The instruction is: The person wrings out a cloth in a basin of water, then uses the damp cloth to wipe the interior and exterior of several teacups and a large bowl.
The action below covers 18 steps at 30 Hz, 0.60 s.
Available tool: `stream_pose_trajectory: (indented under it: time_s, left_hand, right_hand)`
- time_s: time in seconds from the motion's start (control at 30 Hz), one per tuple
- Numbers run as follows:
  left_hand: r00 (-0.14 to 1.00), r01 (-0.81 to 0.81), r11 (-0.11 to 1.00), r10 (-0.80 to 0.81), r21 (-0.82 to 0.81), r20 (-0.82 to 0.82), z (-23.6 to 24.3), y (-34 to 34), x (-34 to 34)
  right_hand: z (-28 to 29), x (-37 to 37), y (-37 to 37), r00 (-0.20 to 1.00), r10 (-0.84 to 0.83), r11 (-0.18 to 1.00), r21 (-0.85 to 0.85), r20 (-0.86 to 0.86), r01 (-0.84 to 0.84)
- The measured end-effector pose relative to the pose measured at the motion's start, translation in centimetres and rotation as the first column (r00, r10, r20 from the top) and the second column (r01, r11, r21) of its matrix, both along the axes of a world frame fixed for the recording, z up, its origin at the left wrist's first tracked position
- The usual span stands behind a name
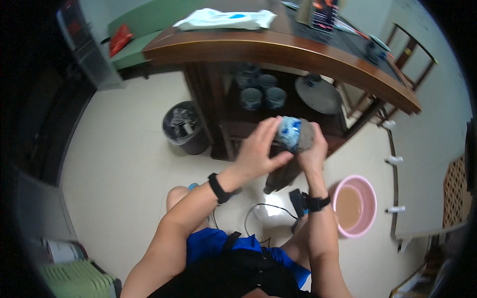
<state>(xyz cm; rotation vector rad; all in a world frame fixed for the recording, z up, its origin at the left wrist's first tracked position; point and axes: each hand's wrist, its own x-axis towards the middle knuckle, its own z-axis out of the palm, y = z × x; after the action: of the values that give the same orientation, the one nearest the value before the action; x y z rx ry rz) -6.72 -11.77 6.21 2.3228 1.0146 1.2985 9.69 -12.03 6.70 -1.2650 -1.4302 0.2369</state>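
Holding a blue-and-white ceramic cup [289, 133], the left hand [261, 151] grips it; the right hand [314, 151] clasps a grey cloth [304, 141] at its three o'clock side.

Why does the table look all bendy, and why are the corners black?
In the head view, the fisheye lens curves the table edge into an arc and leaves black corners; the left hand and right hand around the blue-and-white cup and grey cloth look slightly soft; a bright glare patch shines on the floor near the pink basin.
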Motion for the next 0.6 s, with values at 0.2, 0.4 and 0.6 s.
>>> stream_pose_trajectory:
  time_s: [0.2,0.4,0.6]
  left_hand:
    - [0.993,-0.009,0.971,0.037,-0.239,0.116,-0.5,-0.3,2.3]
    - [0.948,0.145,0.919,-0.023,-0.367,0.318,-2.2,1.2,1.7]
    - [0.977,0.073,0.924,0.01,-0.375,0.214,-1.6,0.6,1.9]
  right_hand:
    - [1.5,-1.0,-1.3,0.921,-0.108,0.984,0.173,0.374,0.045]
    - [2.2,-2.7,-1.3,0.797,-0.067,0.98,0.191,0.6,-0.062]
    - [1.7,-2.8,-0.9,0.913,0.13,0.988,0.027,0.387,-0.152]
